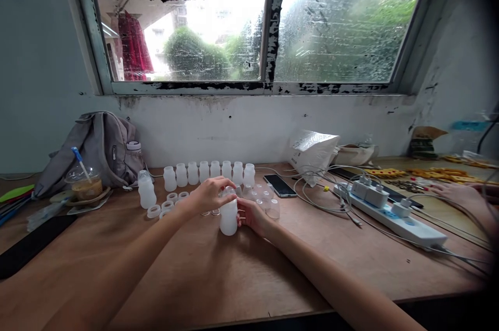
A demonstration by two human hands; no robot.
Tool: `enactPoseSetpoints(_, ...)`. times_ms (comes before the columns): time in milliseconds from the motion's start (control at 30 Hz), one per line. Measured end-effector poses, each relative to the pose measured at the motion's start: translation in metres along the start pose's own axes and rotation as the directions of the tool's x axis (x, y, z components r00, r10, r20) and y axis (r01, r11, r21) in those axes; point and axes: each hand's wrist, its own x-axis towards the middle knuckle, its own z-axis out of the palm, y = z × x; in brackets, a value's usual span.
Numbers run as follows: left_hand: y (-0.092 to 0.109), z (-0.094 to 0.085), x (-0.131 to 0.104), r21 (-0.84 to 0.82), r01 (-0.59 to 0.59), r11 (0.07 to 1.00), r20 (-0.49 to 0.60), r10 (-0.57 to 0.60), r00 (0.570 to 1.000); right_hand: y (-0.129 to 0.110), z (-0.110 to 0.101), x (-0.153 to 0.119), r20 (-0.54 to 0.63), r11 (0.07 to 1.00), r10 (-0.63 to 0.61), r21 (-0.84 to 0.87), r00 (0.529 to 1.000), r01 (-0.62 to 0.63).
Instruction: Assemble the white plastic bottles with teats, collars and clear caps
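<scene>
A milky white bottle stands upright at the middle of the wooden table, between the person's two hands; the left hand comes over it from above, its thumb and fingers closed about the bottle's top; the right hand grasps the same bottle from the side, its fingers partly hidden behind it; whether either hand presses or turns, I cannot tell. Behind them a row of bottles stands near the wall; to the left one taller bottle stands apart, with white rings lying just in front of it, some hidden by the left forearm; clear caps sit just beyond the right hand, near a dark phone. Farther right lies a white power strip with plugs in it and loose cables about it; another person's hand rests past it, near yellow pieces; at the far left, a grey backpack leans by the wall, behind a cup with a straw.
</scene>
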Motion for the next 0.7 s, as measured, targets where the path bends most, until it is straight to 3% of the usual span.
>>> enactPoseSetpoints(67,0.0,-0.016,0.011,0.038,-0.016,0.999,0.127,0.011,0.992,0.001,0.0,0.0,0.007,1.0,-0.004,-0.006,1.0,0.004)
enactPoseSetpoints(133,-0.005,-0.036,0.019,0.059,-0.017,0.998,0.152,0.008,0.988,0.001,0.0,0.0,-0.004,1.0,-0.008,-0.014,1.0,0.008)
enactPoseSetpoints(300,-0.038,-0.102,0.023,0.216,0.17,0.961,0.055,-0.186,0.981,0.002,-0.001,0.001,-0.023,0.998,-0.002,-0.06,1.0,0.001)
enactPoseSetpoints(433,-0.078,-0.143,0.01,0.365,0.372,0.853,-0.085,-0.367,0.926,0.002,0.0,0.001,-0.013,0.994,-0.012,-0.106,1.0,0.01)
enactPoseSetpoints(533,-0.111,-0.155,-0.003,0.462,0.439,0.771,-0.1,-0.446,0.889,0.001,0.001,-0.001,0.005,0.991,-0.011,-0.136,1.0,0.012)
enactPoseSetpoints(700,-0.158,-0.147,-0.019,0.561,0.511,0.651,-0.122,-0.545,0.829,0.0,0.004,-0.003,0.016,0.986,-0.01,-0.166,1.0,0.012)
